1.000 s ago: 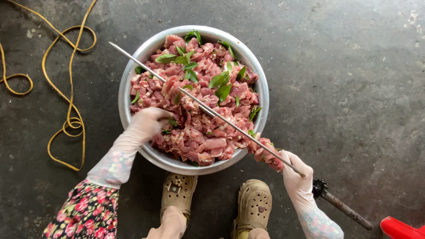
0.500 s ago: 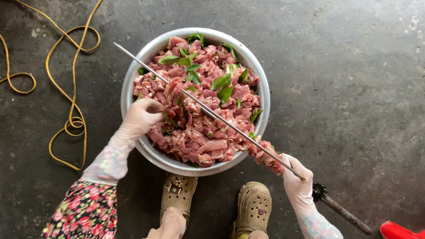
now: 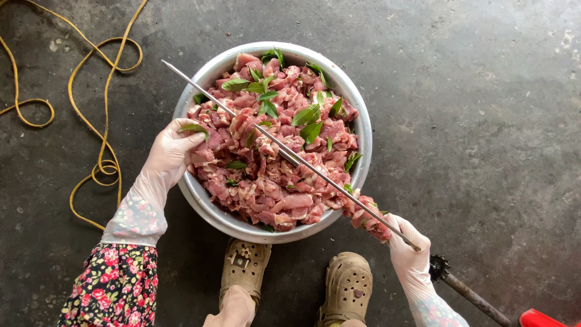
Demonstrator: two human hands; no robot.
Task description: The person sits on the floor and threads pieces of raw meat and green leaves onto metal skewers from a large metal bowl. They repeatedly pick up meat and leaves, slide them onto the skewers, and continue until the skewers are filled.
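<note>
A round metal bowl on the concrete floor is heaped with raw pink meat pieces and green leaves. My right hand, in a thin clear glove, grips the near end of a long flat metal skewer that slants up and left across the bowl. A few meat pieces are threaded on the skewer just above that hand. My left hand, also gloved, is at the bowl's left rim, pinching a piece of meat with a green leaf on top.
A yellow cord lies looped on the floor at the left. My feet in tan clogs sit below the bowl. A dark metal rod with a toothed end and a red object lie at the lower right.
My left hand has moved from the meat near the bowl's middle-left to the left rim, lifting a piece of meat with a leaf. The skewer and right hand stay about the same.
</note>
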